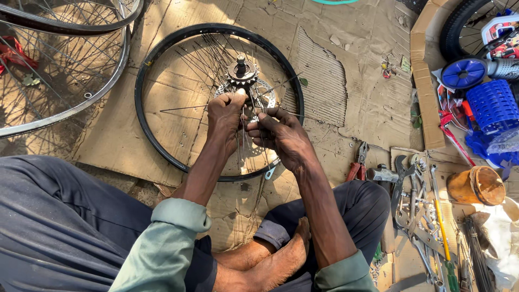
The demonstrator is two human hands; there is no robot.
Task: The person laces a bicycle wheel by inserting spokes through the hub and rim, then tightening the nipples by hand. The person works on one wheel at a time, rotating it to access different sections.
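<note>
Both our hands meet over the hub (pixel 243 73) of a black bicycle rim (pixel 145 70), which lies flat on cardboard (pixel 346 75) between our knees so that the loose spokes (pixel 189 59) fan out within reach from where we sit cross-legged. Our left hand (pixel 226 116) is closed round a bundle of spokes just below the sprocket, fingertips pinched up at the hub flange, likely to steady the spoke heads where they seat. Our right hand (pixel 281 135) comes in from the side, fingers curled shut on thin spokes close to the left hand; we cannot tell how many it grips. The hub stands upright in the middle of the rim, with a disc rotor beneath it, and the spokes are slack, not yet reaching the rim all round. A silver wheel (pixel 81 103) rests to the left, overlapping another. To our right, red-handled pliers (pixel 358 165), spanners (pixel 403 189) and a screwdriver (pixel 440 227) lie spread on the ground near the right knee, handy without rising. An orange pot (pixel 476 186) sits just beyond them
</note>
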